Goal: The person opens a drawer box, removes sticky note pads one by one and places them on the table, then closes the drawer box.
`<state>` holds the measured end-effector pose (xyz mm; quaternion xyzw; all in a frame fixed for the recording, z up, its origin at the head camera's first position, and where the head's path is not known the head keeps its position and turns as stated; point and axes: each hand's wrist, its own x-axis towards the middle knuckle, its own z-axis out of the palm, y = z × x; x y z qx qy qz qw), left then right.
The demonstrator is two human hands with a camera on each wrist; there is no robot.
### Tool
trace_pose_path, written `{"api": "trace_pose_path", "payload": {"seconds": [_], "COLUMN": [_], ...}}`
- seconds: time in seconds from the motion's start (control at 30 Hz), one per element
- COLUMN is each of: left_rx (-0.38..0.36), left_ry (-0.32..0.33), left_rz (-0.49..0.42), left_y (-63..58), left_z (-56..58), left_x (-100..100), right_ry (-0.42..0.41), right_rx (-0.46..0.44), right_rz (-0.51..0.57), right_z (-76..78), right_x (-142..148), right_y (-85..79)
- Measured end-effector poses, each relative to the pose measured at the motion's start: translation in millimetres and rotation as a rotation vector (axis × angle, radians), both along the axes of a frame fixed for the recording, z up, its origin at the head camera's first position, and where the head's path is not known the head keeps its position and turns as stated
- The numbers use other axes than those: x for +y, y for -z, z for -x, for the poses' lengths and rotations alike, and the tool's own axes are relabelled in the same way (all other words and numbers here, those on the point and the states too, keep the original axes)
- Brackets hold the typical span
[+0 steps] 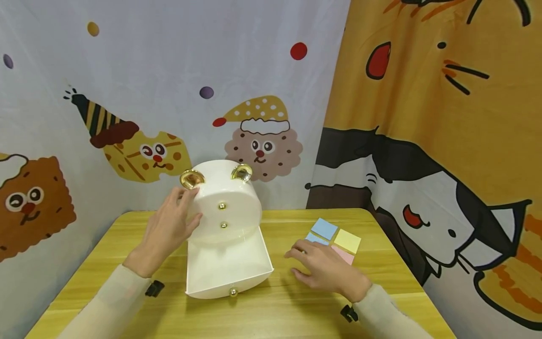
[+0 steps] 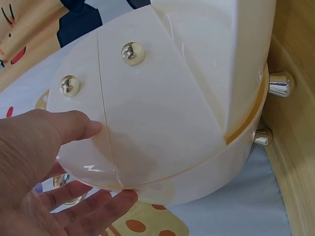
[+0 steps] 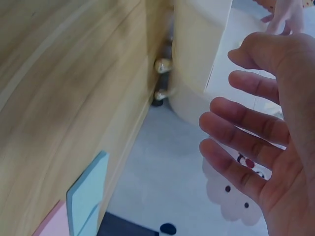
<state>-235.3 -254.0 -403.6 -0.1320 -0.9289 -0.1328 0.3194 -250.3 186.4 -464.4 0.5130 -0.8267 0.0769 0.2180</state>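
A white drawer box (image 1: 224, 197) with gold ears and gold knobs stands on the table. Its bottom drawer (image 1: 228, 268) is pulled out toward me. My left hand (image 1: 169, 226) rests against the box's left side; in the left wrist view the thumb (image 2: 78, 126) lies on the front face, with the other fingers along the side. My right hand (image 1: 323, 266) hovers over the table right of the drawer, fingers loosely bent and holding nothing. Just behind it lie blue sticky notes (image 1: 324, 229), a yellow sticky note (image 1: 347, 241) and a pink sticky note (image 1: 344, 254), partly covered by the hand.
The wooden table (image 1: 144, 301) ends at a cartoon-printed curtain (image 1: 161, 61) behind the box. Another printed curtain (image 1: 423, 155) hangs along the right side. Short gold feet (image 2: 280, 84) hold up the box.
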Motion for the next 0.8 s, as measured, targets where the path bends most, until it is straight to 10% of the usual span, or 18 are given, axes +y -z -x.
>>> {"api": "trace_pose_path", "payload": {"seconds": [0.8], "left_rx": [0.037], "left_ry": [0.019], "left_rz": [0.024], "left_y": [2.9], "left_z": [0.4], "left_x": [-1], "right_ry": [-0.161], "right_rx": [0.121], "right_rz": [-0.046], "right_z": [-30.3], "right_x": [-56], "right_y": [-0.1]}}
